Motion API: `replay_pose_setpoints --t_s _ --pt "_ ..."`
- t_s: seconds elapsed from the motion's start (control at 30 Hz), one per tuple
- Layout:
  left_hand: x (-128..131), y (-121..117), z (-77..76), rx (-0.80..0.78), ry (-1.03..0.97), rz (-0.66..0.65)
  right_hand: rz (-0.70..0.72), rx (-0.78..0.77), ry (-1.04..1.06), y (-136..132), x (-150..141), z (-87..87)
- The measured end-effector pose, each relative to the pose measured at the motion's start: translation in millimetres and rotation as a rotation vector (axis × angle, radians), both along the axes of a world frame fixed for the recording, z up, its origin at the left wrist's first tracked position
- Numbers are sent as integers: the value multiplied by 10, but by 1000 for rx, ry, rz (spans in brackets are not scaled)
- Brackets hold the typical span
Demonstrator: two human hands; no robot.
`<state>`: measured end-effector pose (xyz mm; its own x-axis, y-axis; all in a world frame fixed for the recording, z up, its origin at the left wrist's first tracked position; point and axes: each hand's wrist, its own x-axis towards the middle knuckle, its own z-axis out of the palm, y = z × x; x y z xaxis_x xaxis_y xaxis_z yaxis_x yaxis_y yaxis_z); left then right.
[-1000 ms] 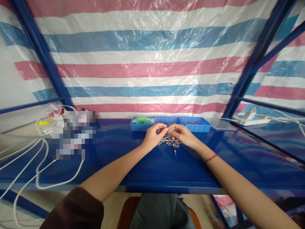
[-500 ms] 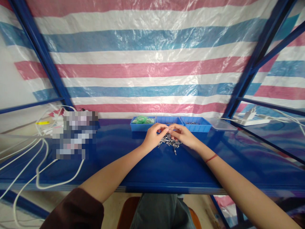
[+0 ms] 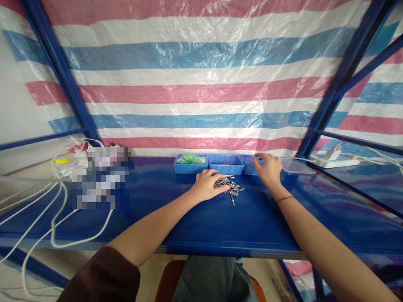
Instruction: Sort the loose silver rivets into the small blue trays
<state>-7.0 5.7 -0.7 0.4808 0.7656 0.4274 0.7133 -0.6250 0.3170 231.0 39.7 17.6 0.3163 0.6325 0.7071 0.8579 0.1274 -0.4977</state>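
Note:
A loose pile of silvery metal pins that look like blind rivets (image 3: 232, 187) lies on the blue table. My left hand (image 3: 208, 185) rests at the left side of this pile, its fingers and thumb apart around the nearest pins. Over the right blue bin (image 3: 248, 169) hovers my right hand (image 3: 269, 168), fingers bent and thumb a little apart from the index finger; no piece can be made out in it. Small metal pieces also lie in the middle blue bin (image 3: 225, 168). The left blue bin (image 3: 190, 168) contains green and whitish packets.
A clear plastic lid (image 3: 298, 166) lies right of the bins. A white power strip (image 3: 336, 161) sits farther right. White cables (image 3: 64, 209) and a blurred-out item (image 3: 100, 180) occupy the left side. Striped sheeting (image 3: 201, 92) hangs behind the table.
My hands were together above the pile, fingertips meeting. Now they are apart: my right hand has moved right to the right bin, and my left hand has lowered onto the pile's left side.

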Motion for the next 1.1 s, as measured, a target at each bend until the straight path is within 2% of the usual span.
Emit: replay_pose_setpoints --t_s 0.1,0.2,0.4,0.63,0.73,0.87,0.97,1.1 --pt "21 -25 -15 -42 83 -72 -187 -85 -98 -3 68 -28" --pt "30 -9 -23 -29 94 -87 -162 -91 -127 -3 17 -44" --pt "29 -21 8 28 114 -56 73 2 -193 29 -106 -65" --pt "44 -57 23 97 102 -49 337 -47 -214 -100 -262 10" --pt "39 -50 24 123 68 -34 535 -131 -207 -180 -345 47" --pt "25 -28 23 134 33 8 807 -323 -216 -265 -439 52" --pt "16 -16 32 142 13 16 902 -407 -209 -303 -478 36" --pt "8 -19 52 169 -4 11 945 -438 -176 -320 -494 29"
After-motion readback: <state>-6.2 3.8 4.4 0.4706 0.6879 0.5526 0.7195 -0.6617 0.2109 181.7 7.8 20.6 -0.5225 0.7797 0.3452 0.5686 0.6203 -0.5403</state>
